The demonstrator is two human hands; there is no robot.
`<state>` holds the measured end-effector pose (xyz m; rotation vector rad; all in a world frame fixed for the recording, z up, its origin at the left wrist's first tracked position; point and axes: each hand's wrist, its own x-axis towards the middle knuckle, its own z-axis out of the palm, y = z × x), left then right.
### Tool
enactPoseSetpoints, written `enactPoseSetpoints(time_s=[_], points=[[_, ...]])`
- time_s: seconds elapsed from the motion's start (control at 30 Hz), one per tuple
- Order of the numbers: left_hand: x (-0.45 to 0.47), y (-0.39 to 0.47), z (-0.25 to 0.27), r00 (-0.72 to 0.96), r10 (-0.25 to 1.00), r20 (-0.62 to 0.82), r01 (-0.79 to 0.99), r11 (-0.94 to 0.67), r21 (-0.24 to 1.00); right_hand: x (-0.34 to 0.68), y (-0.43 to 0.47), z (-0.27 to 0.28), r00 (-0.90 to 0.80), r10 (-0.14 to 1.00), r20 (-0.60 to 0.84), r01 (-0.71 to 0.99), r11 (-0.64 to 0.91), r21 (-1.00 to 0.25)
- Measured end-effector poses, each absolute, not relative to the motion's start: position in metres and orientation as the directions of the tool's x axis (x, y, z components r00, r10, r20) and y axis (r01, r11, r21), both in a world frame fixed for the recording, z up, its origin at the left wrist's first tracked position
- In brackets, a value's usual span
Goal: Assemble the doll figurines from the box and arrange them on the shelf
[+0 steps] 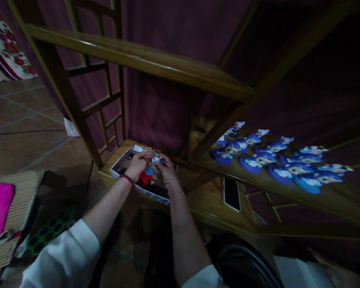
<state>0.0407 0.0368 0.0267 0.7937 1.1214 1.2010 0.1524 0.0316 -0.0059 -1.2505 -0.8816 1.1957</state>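
Open in front, blocked around
The box (153, 196) has an open top, easy to reach from the front. Wooden lattice (102, 104) blocks the left, a thick bar (138, 58) crosses above, and a slanted post (210, 138) blocks the right.

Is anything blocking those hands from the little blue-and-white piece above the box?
Nothing visible is. The right hand has the blue-and-white piece at its fingertips, and the left hand is close beside it, both over the open box.
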Motion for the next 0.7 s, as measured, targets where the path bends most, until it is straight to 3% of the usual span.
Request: enactPoseSetpoints(time_s=[0.2,0.5,0.57,0.63,0.7], points=[[0.039,0.038,0.022,0.048,0.962,-0.269,-0.272,0.272,0.923,0.154,0.031,-0.005,0.163,0.976,-0.142,-0.224,-0.103,-0.969],[0.042,0.038,0.016,0.114,0.953,-0.283,-0.199,0.3,0.933,0.159,0.033,-0.01,0.214,0.977,-0.017,0.057,-0.03,-0.998],[0.041,0.04,0.012,0.111,0.959,-0.26,-0.071,0.268,0.961,0.16,0.033,-0.01,0.22,0.976,-0.004,0.12,-0.031,-0.992],[0.038,0.042,0.008,0.097,0.976,-0.193,0.179,0.174,0.968,0.162,0.034,-0.01,0.236,0.972,0.003,0.186,-0.042,-0.982],[0.036,0.044,0.004,0.112,0.989,-0.1,0.494,0.032,0.869,0.163,0.035,-0.012,0.267,0.964,0.011,0.249,-0.057,-0.967]])
